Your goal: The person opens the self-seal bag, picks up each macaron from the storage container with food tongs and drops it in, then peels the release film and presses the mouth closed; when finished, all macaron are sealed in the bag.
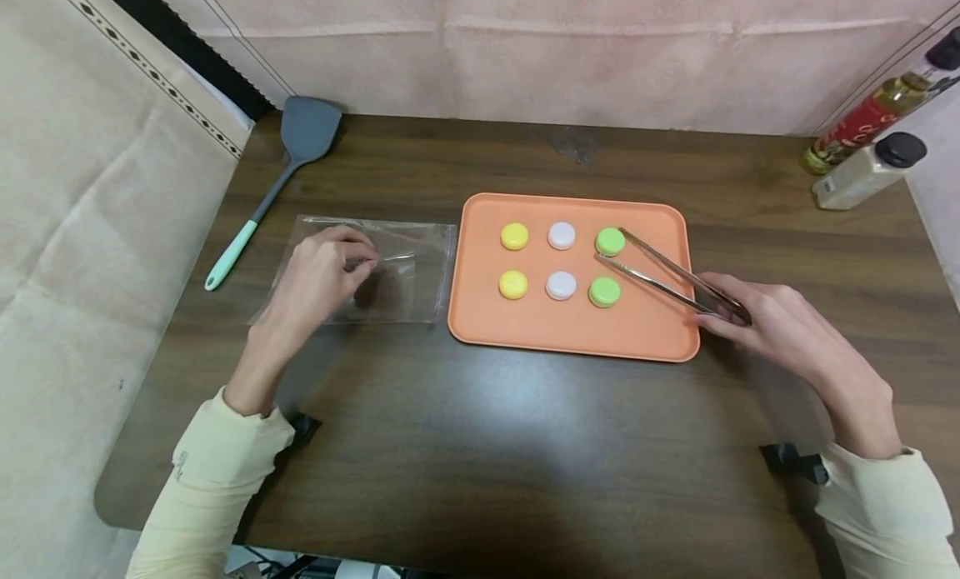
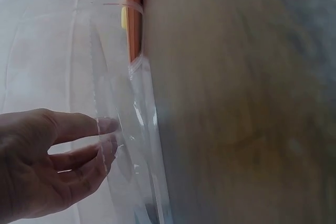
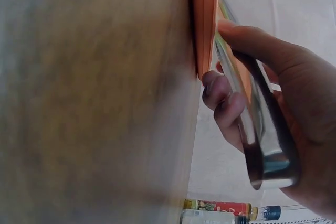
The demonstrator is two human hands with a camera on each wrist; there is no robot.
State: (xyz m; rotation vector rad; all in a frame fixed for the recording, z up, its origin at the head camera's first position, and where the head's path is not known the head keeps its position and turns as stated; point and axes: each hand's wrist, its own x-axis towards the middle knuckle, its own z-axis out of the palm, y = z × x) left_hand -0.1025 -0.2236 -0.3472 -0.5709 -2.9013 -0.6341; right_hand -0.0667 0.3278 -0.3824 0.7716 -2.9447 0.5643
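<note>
In the head view my left hand (image 1: 326,267) pinches the film of a clear plastic bag (image 1: 427,271) lying on the table. The left wrist view shows the thumb and fingertips meeting at the bag's (image 2: 131,129) raised film. My right hand (image 1: 780,325) holds metal tongs (image 1: 675,283) near their bent end, over the right side of an orange tray (image 1: 570,333). The tongs' spread tips stand around the upper green disc (image 1: 610,242). A lower green disc (image 1: 603,292), two white discs (image 1: 561,286) and two yellow discs (image 1: 513,284) lie on the tray in two rows.
A spatula (image 1: 311,129) with a grey blade and mint handle lies at the far left. At the back right are a red-labelled oil bottle (image 1: 858,129) and a black-capped shaker jar (image 1: 858,179). A pale cloth (image 1: 525,62) hangs behind the table.
</note>
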